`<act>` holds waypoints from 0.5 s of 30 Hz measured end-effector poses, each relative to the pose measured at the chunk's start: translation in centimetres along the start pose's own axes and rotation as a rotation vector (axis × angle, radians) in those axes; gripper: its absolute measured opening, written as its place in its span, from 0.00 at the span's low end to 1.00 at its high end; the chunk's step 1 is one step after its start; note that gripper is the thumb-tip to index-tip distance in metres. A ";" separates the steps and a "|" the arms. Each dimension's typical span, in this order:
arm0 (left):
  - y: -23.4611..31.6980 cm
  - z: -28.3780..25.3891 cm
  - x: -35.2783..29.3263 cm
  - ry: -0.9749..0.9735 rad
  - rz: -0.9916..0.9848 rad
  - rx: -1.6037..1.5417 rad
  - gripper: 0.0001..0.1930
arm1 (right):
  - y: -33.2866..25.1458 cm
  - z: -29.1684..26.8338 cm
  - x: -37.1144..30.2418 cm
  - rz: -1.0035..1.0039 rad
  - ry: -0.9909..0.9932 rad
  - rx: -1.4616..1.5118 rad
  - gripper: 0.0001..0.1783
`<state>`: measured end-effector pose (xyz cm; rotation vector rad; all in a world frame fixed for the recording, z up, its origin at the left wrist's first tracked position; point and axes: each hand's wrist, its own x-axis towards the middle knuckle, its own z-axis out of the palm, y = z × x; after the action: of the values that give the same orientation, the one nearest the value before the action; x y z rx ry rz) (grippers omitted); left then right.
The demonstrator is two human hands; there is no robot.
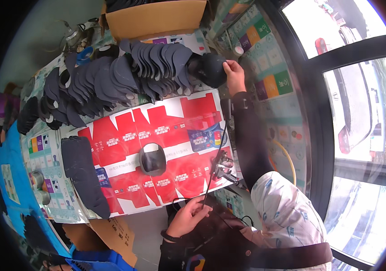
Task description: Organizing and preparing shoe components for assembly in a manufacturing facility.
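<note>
At the far right end of a long row of dark grey curved pieces point(161, 61), my right hand point(234, 77) reaches out and pinches the edge of a black curved piece point(213, 70). My left hand point(192, 218) is near the front edge of the table, its thumb and fingers closed around the lower end of a thin black strip point(217, 158) that runs up to the right. Beside that strip stands a small metal device point(223, 167). A rounded black piece with a grey rim point(152, 159) lies alone on the red and white printed cardboard sheet point(125, 126).
A stack of dark pieces point(84, 176) lies left of the sheet. An open cardboard box point(156, 20) stands behind the row. Right are a wall and window frame point(360, 58); a white patterned cloth point(285, 207) is near me. A blue crate point(98, 262) sits lower left.
</note>
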<state>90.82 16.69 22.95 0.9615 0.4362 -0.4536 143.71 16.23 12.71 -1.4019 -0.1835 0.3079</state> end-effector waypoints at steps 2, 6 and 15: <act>0.4 -0.2 0.0 -0.007 -0.017 -0.008 0.25 | 0.6 1.4 -0.6 -0.396 0.072 -0.621 0.07; 1.0 -0.1 0.5 -0.024 -0.011 -0.011 0.25 | 1.6 3.9 -2.8 -0.534 -0.092 -1.072 0.16; 1.4 -0.4 1.5 0.053 0.016 0.039 0.26 | -1.1 7.1 0.5 -0.588 -0.358 -1.499 0.63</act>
<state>92.78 17.47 22.89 1.0159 0.4688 -0.4238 142.16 22.93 14.93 -2.6274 -1.2928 -0.1607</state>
